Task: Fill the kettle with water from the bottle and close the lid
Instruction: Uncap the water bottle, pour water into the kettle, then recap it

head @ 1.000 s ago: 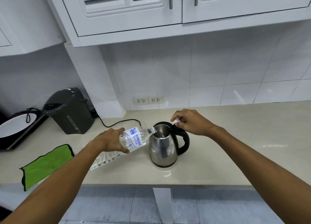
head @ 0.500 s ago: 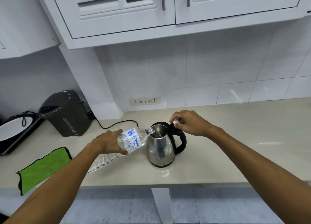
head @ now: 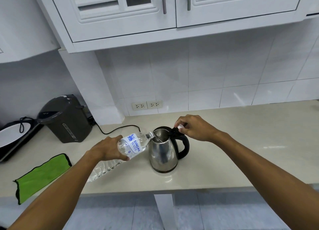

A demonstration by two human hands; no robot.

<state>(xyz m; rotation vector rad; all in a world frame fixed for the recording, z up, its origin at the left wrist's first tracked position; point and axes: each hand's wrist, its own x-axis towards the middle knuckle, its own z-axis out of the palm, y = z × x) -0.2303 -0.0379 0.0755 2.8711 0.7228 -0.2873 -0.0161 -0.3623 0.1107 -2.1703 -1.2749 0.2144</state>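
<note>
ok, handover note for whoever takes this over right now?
Left hand: grips the clear plastic water bottle, tilted, its neck at the open mouth of the steel kettle with black handle.
Right hand: at the handle top by the raised black lid, pinching a small white bottle cap.
Done: lid open, pouring under way.
Left: finish filling, set bottle down, close lid.

bottle (head: pixel 128 147) middle hidden by hand, lid unseen
</note>
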